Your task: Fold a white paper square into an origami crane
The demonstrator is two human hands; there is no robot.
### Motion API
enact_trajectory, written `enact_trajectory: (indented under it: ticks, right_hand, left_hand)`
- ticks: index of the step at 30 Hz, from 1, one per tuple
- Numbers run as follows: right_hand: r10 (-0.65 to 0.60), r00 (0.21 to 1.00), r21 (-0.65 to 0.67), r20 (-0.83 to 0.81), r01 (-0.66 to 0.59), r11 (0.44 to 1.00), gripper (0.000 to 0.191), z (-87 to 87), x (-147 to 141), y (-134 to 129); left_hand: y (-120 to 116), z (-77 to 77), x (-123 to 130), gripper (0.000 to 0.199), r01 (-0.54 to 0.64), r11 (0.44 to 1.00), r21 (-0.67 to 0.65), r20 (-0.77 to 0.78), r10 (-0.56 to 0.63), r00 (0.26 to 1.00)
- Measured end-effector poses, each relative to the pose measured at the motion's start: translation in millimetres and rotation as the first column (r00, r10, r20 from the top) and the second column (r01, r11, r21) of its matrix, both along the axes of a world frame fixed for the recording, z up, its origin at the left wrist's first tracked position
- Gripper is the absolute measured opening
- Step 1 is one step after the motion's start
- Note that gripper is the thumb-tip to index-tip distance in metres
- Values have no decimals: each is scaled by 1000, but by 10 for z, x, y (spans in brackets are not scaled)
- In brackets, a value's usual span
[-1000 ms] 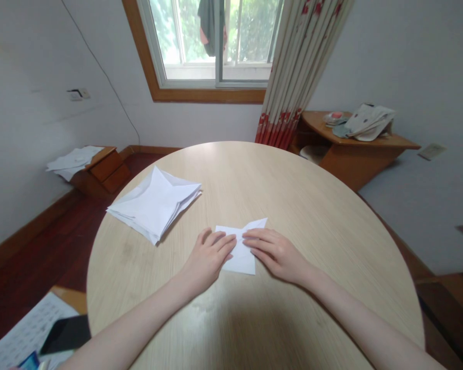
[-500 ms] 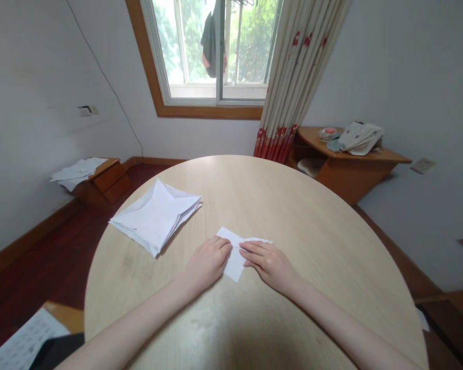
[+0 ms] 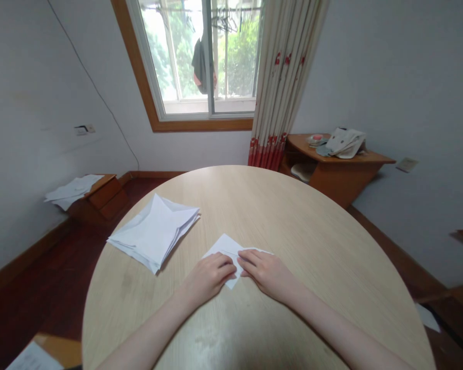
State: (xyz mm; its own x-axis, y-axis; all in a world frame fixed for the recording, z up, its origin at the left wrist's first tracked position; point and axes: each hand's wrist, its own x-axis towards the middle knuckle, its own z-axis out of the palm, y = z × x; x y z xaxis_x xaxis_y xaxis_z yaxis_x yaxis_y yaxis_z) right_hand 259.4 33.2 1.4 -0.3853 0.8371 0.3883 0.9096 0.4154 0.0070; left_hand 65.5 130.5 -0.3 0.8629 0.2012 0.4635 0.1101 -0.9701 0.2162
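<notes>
A small sheet of folded white paper [image 3: 224, 242] lies on the round table in front of me, creased across its middle. My left hand [image 3: 213, 271] rests on its left side, fingers curled and closed on the paper. From the right, my right hand [image 3: 263, 267] has its fingertips on the paper's middle and right part, fingers bent together on it. The two hands almost meet over the crease. Parts of the sheet are hidden beneath the fingers, and its lower corner shows between the hands.
On the table's left side sits a stack of folded white paper [image 3: 154, 234]. The round wooden table [image 3: 312, 231] has a curved edge. Beyond it stand a corner desk [image 3: 332, 185] with a cloth bag [image 3: 347, 142], a low cabinet [image 3: 106, 192] with papers, and a curtain [image 3: 280, 92].
The view has tilted up slightly. Both hands remain on the paper; my left hand has shifted, and more of the paper's left side is now spread out, reaching past the left fingers.
</notes>
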Motion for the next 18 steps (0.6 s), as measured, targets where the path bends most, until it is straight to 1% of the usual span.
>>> enact_trajectory:
  ticks: [3,5,9,11,13,15,18]
  right_hand:
    - [8,1000,-55,-10,-8,998,27,40,0,-46]
    - [-6,1000,-124,-22,3,992,34,60,-1,-98]
    - [-36,996,-283,-83,11,959,48,90,18,-190]
    - [-32,990,-332,-138,-15,943,50,109,44,-209]
    - [-27,982,-355,-187,-42,934,47,123,71,-213]
    - [-23,976,-351,-214,-55,935,41,125,90,-210]
    - [-13,978,-305,-210,-53,951,36,111,90,-210]
  left_hand:
    - [13,-3,16,20,12,998,65,-12,-11,1000]
    - [26,-18,27,21,15,995,96,-7,-15,1000]
    - [51,-58,39,21,9,996,93,-7,-8,1000]
    - [55,-64,38,21,-2,997,71,-10,2,1000]
    - [51,-48,31,20,-8,1000,25,-10,8,1000]
    - [42,-16,24,20,-14,999,-39,-2,14,1000]
    - [31,31,17,22,-12,994,-108,26,15,1000]
